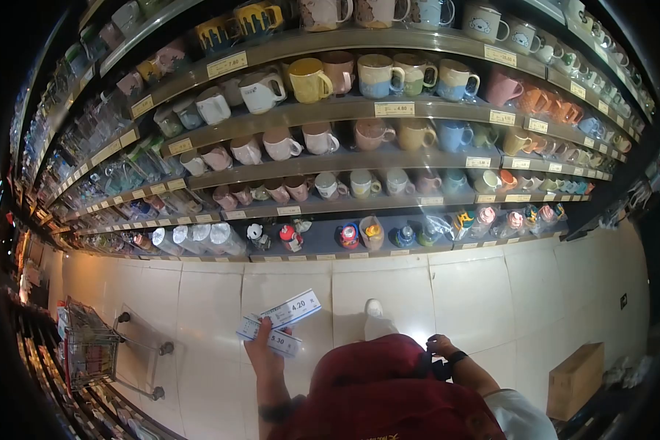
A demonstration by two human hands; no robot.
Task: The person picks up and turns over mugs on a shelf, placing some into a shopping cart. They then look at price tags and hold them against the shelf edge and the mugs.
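Note:
My left hand (265, 349) is closed on two price labels, held crosswise over the floor. The upper price label (301, 306) reads 4.20 and the lower price label (284, 342) reads 5.30. Close to the front of my dark red clothing, my right hand (440, 345) has its fingers curled. A small dark thing (440, 368) lies just below that hand; I cannot make out what it is or whether the fingers grip it. Ahead of me stands a long shelf unit (301, 192) with rows of mugs, such as a yellow mug (310, 81).
Price strips line the shelf edges. On the bottom shelf are figure-shaped cups (291, 237) and wrapped white items (224, 238). A shopping cart (92, 352) stands on the left, and a cardboard box (576, 381) sits on the tiled floor (469, 293) at the right.

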